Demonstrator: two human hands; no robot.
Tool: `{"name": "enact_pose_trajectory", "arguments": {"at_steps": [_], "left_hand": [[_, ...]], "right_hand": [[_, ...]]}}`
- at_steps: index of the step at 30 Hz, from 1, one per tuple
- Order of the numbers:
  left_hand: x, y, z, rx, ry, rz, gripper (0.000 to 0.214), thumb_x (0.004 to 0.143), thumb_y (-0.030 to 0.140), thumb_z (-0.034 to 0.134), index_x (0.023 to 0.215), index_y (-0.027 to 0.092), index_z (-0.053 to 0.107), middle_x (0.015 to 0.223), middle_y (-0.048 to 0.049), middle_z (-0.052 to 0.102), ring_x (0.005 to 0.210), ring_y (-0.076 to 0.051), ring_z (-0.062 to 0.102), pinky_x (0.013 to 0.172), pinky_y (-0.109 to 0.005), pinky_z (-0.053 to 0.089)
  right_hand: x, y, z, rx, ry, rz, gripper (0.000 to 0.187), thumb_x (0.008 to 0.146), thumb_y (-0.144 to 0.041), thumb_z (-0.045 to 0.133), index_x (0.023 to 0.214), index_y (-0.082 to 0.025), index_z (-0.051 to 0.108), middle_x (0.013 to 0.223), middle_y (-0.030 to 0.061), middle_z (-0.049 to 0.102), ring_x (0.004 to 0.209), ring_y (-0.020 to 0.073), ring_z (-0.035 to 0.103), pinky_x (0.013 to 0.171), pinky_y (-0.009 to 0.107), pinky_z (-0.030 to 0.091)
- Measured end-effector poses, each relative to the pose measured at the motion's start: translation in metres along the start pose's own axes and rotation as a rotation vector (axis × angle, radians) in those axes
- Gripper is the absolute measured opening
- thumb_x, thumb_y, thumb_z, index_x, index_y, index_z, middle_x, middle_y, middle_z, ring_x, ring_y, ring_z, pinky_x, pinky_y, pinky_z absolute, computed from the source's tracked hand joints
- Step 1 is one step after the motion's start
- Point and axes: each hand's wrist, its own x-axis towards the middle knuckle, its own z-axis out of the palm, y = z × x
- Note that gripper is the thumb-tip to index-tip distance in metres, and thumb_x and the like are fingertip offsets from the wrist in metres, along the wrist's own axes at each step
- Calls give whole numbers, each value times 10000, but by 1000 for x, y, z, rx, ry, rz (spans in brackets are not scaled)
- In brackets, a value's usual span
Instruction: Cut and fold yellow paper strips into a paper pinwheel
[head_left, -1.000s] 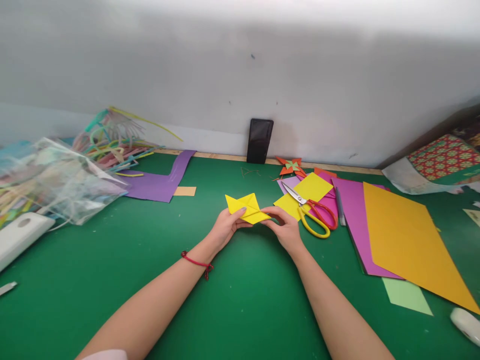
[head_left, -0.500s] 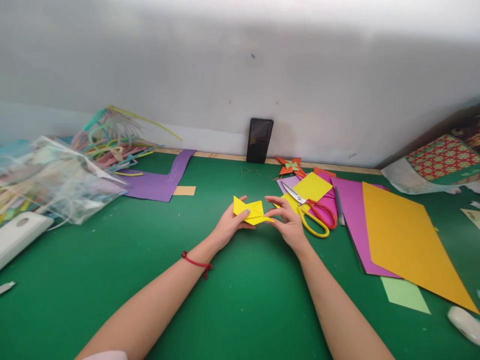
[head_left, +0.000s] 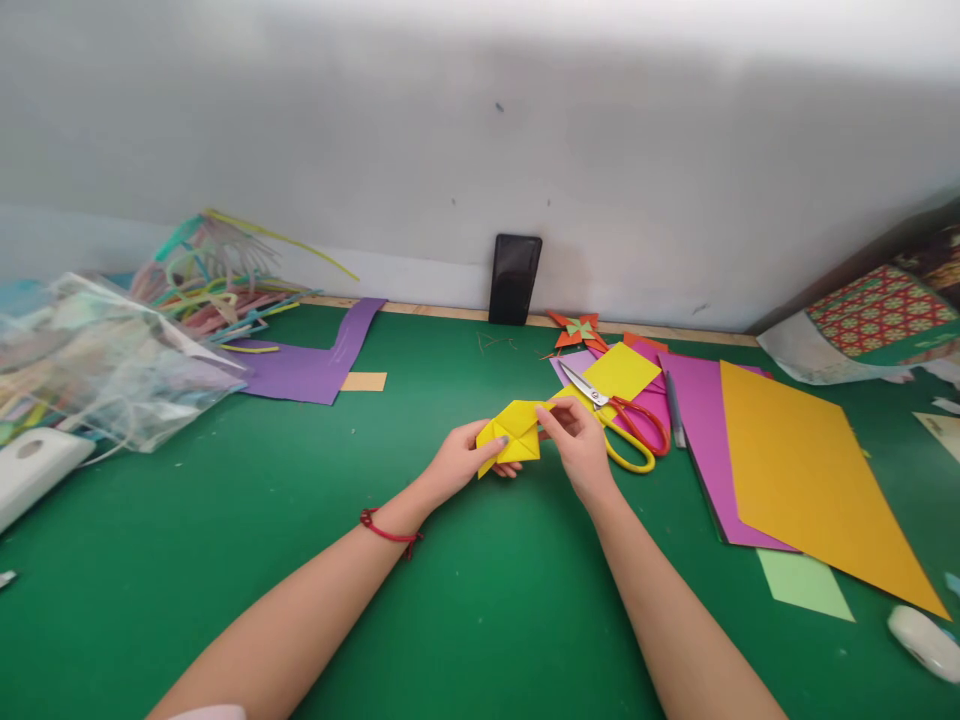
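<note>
A folded yellow paper [head_left: 519,430] with several creases and pointed corners is held above the green tabletop, in the middle of the head view. My left hand [head_left: 463,462] grips its left side, thumb on top and fingers beneath. At the upper right corner, my right hand [head_left: 579,445] pinches a pointed flap between thumb and fingers. Just to the right lie scissors [head_left: 626,425] with one red and one yellow handle, partly over a yellow square sheet [head_left: 624,370]. An orange and green folded paper star [head_left: 576,329] lies behind them.
A black phone [head_left: 515,280] leans on the wall. Magenta sheets [head_left: 694,430], an orange-yellow sheet [head_left: 817,480], a grey pen [head_left: 675,410] and a light green paper [head_left: 806,583] lie right. Left are purple paper [head_left: 300,372], a clear bag [head_left: 150,360] and a white device [head_left: 41,465].
The folded yellow paper has been turned, so its right flap now points up and right. My right hand has shifted its pinch from the lower right point to the upper right corner.
</note>
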Motion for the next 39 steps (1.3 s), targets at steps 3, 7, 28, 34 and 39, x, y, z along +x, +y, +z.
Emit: {"name": "enact_pose_trajectory", "arguments": {"at_steps": [3, 7, 28, 34, 39], "left_hand": [[-1, 2, -3, -67, -35, -29, 372, 651, 426, 680, 843, 120, 590, 589, -40, 657, 449, -147, 599, 478, -260, 500], [-2, 4, -9, -103, -176, -67, 333, 637, 378, 690, 807, 102, 613, 611, -42, 653, 402, -113, 552, 425, -231, 474], [-4, 5, -7, 132, -216, -67, 276, 712, 384, 639, 801, 127, 594, 666, -15, 636, 478, -112, 581, 489, -231, 477], [-5, 6, -6, 235, -241, -65, 271, 722, 390, 621, 759, 125, 576, 652, 5, 617, 481, -99, 571, 498, -218, 465], [-4, 5, -8, 124, -244, -87, 297, 695, 402, 649, 769, 125, 573, 648, -6, 625, 479, -112, 577, 488, -229, 465]], "right_hand": [[1, -5, -9, 39, -224, 35, 316, 624, -394, 720, 892, -241, 651, 839, 27, 639, 711, 172, 588, 572, 299, 514], [3, -9, -25, 28, -436, 56, 258, 573, -329, 764, 808, -254, 691, 822, 19, 640, 745, 184, 595, 637, 328, 519], [0, 0, -11, -22, -456, 120, 287, 708, -354, 655, 666, -215, 407, 944, 42, 648, 927, 189, 586, 790, 342, 446], [-2, 4, -6, -203, -434, 106, 277, 724, -401, 633, 677, -219, 429, 697, -19, 574, 685, 156, 545, 632, 292, 422], [-1, 3, -6, -208, -359, 79, 279, 682, -387, 678, 654, -210, 464, 610, -47, 478, 561, 120, 440, 522, 254, 355]]}}
